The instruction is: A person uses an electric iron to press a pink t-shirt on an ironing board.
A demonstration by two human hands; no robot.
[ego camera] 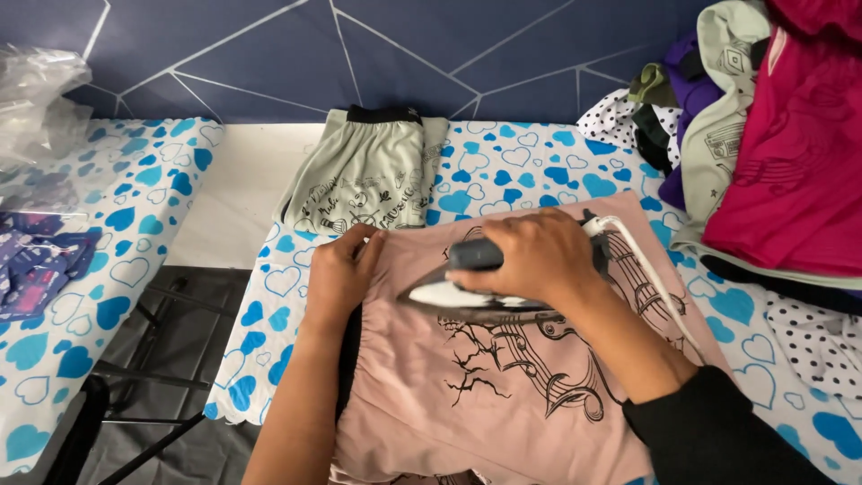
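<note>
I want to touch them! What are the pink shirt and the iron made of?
The pink shirt looks like soft, matte knit cloth: it creases and bunches under the left hand. The iron seems to have a shiny metal base and a grey plastic handle, gripped by the right hand.

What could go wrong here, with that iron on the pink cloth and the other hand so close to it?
The left hand pins the pink garment right beside the tip of the iron, so it might get burned. The iron sits on the black print, which heat could perhaps smear. The white cord trails over the cloth near the right hand and could snag.
</note>
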